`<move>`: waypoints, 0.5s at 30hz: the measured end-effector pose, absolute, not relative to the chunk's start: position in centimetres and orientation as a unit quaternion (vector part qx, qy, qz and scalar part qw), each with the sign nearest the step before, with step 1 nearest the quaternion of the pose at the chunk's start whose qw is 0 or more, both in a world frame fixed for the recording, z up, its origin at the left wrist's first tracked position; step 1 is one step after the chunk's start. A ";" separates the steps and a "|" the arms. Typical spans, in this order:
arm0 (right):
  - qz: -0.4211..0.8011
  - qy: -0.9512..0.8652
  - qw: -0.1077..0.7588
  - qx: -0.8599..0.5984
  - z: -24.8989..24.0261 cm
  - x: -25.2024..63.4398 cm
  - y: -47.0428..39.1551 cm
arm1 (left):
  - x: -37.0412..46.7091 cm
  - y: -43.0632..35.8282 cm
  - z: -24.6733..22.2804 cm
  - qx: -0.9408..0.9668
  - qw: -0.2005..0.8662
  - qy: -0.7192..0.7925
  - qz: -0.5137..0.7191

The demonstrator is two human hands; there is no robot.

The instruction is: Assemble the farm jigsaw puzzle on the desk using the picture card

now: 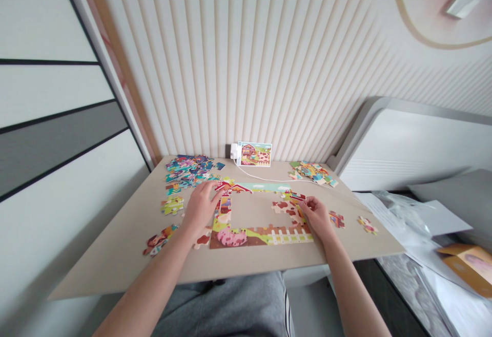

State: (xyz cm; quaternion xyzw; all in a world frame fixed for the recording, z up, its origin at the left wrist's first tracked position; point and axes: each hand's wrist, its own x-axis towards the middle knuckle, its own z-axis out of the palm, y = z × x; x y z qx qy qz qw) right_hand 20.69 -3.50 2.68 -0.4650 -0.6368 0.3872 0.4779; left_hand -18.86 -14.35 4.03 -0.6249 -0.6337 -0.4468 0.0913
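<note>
A partly assembled farm jigsaw puzzle (pixel 295 238) lies on the table, its border joined around a bare middle. My left hand (pixel 202 208) is at its upper left corner, fingers apart and touching the red barn-roof pieces (pixel 240 188). At the right side, my right hand (pixel 318 215) pinches a dark red puzzle piece (pixel 298 198) over the border. Brown-spotted cow pieces (pixel 282 207) sit just left of that hand, inside the frame. A pink pig (pixel 231 237) shows in the lower left border.
A reference picture card (pixel 255 154) leans on the wall beside a white charger (pixel 233 151); its cable (pixel 265 179) crosses the table. Puzzle piles lie at back left (pixel 188 170) and back right (pixel 313 172). Loose pieces (pixel 159 239) are at left, others (pixel 368 225) at right.
</note>
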 end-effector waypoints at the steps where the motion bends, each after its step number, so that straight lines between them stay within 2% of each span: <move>1: 0.382 -0.639 0.480 -0.464 2.6 20.8 -3.4 | -18.9 -14.3 3.9 -0.625 0.087 -0.633 -0.448; 7: 0.407 -0.625 0.487 -0.455 2.3 20.9 -3.1 | -18.5 -14.2 3.7 -0.666 0.039 -0.598 -0.445; 15: 0.437 -0.612 0.481 -0.450 2.7 20.8 -3.4 | -18.2 -14.3 3.9 -0.690 0.044 -0.585 -0.425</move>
